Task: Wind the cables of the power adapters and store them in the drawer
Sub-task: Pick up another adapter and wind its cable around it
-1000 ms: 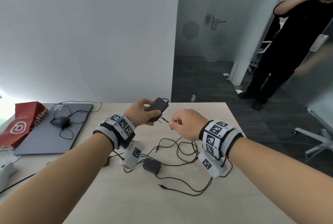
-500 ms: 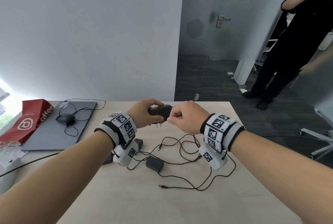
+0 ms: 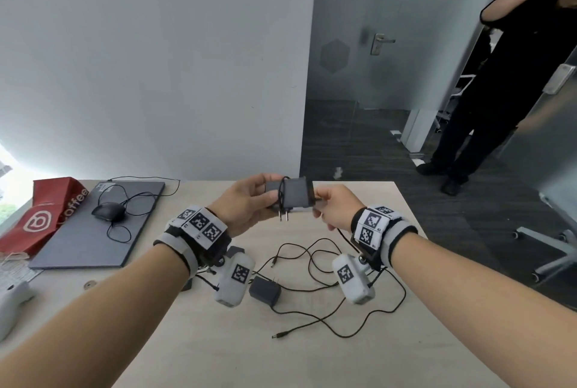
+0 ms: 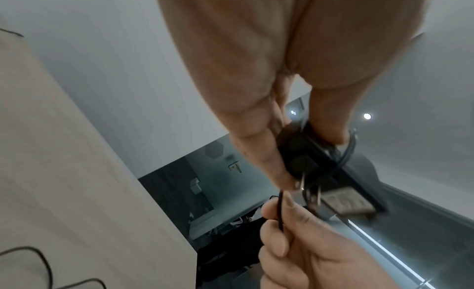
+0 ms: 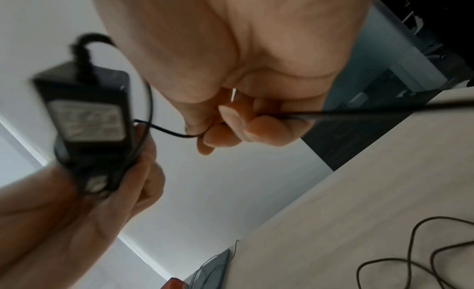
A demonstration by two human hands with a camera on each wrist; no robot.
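My left hand [image 3: 249, 200] grips a black power adapter [image 3: 295, 195] above the table, its two plug pins pointing down. A loop of its thin black cable [image 3: 281, 194] lies round the body. My right hand [image 3: 332, 208] pinches that cable just right of the adapter; in the right wrist view the cable [image 5: 359, 112] runs through the curled fingers [image 5: 254, 125] toward the adapter [image 5: 87, 115]. The left wrist view shows the adapter [image 4: 302, 153] between thumb and fingers. A second black adapter [image 3: 264, 290] lies on the table below my hands, its cable [image 3: 327, 322] sprawled loosely. No drawer is in view.
A closed grey laptop [image 3: 93, 231] with a black mouse [image 3: 108, 211] on it sits at the left, beside a red paper bag [image 3: 40, 216]. A white object [image 3: 12, 300] lies at the left edge. A person in black [image 3: 487, 91] stands past the table's far right corner.
Both hands rose and met. The adapter turned so its pins point down, and a loop of cable now lies round its body. The right hand moved in close to it.
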